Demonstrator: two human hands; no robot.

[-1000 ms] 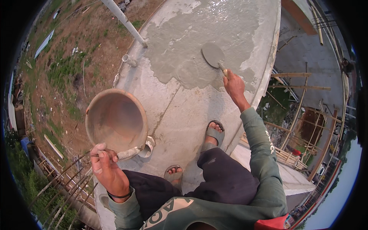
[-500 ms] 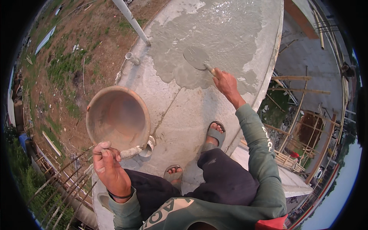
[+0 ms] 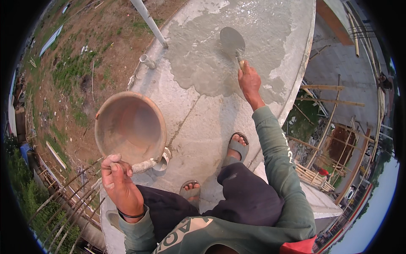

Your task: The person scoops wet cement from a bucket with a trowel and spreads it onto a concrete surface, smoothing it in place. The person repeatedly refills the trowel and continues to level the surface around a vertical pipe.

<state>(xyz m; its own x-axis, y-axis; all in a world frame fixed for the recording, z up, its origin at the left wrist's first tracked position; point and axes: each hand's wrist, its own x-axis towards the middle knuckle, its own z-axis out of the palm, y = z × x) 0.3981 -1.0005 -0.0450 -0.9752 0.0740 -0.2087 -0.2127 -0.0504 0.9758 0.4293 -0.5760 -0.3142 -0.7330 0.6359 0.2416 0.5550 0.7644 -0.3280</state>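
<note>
Across the middle of the scene, from my feet to the far edge, ran the pale concrete slab (image 3: 203,127), with brown earth (image 3: 76,46) falling away on its left. A wet grey layer (image 3: 194,70) covered much of the slab's far part, its ragged near border stopping well short of my sandals. At the far left edge a slim post (image 3: 149,23) rose at a lean, with a short pipe stub (image 3: 147,62) just nearer to me.

On the near left sat a wide round basin (image 3: 133,122), its mouth facing up at me and a dull film on its inner wall. The trowel (image 3: 232,40) was far out over the wet layer, to the right of the basin and well apart from it. My right hand (image 3: 250,84) was much the nearer one to it and had its fingers closed round the handle. From those fingers the blade lay on the far side and slightly left, so the long axis ran near-right to far-left, almost in line with my forearm. Whether the rounded blade touched the wet surface or hung just above it, I could not tell.

My left hand (image 3: 119,180) was at the basin's near rim, thumb and fingers curled together beside a pale crusted bar (image 3: 144,165); whether they gripped its end, I could not tell.
</note>
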